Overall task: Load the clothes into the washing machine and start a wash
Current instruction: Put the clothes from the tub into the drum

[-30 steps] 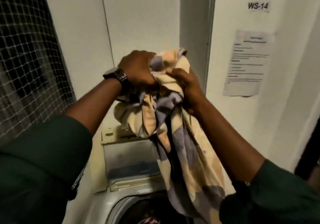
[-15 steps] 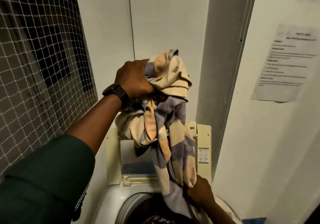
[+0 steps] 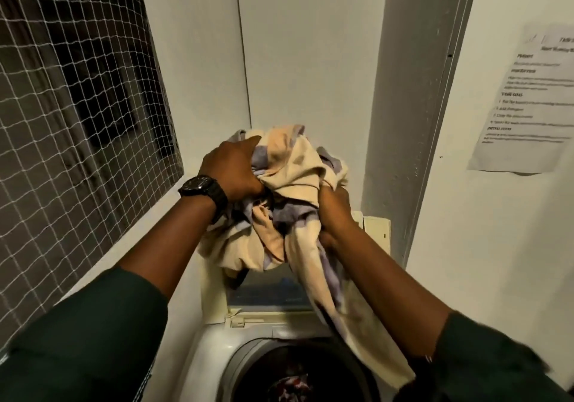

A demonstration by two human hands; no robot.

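Since half a sec ago my right grip (image 3: 335, 215) has come up off the hanging tail near the drum & rejoined the bunch.

L to R now: netted window (image 3: 77, 106) on the left wall. Then my left grip (image 3: 231, 168), black wristwatch (image 3: 203, 188) on that wrist, fingers curled tight into the top of the cream-and-lilac patterned cloth sheet (image 3: 298, 165). The right grip is clamped on the sheet's right side, fingers buried in folds.

The sheet is bunched in mid-air above the white top-loading washing machine (image 3: 214, 349). The cream lid (image 3: 270, 290) stands up behind it, and one long tail trails past my right forearm toward the dark round drum opening (image 3: 310, 361). Some red-patterned laundry (image 3: 292, 386) is already inside. Printed paper notice (image 3: 528, 100) on the right wall.

Risk, imo: the tail hangs right of the opening, so when I drop the bunch it could land outside the rim or get caught under the lid. A tight wad may also sit lopsided in the drum.
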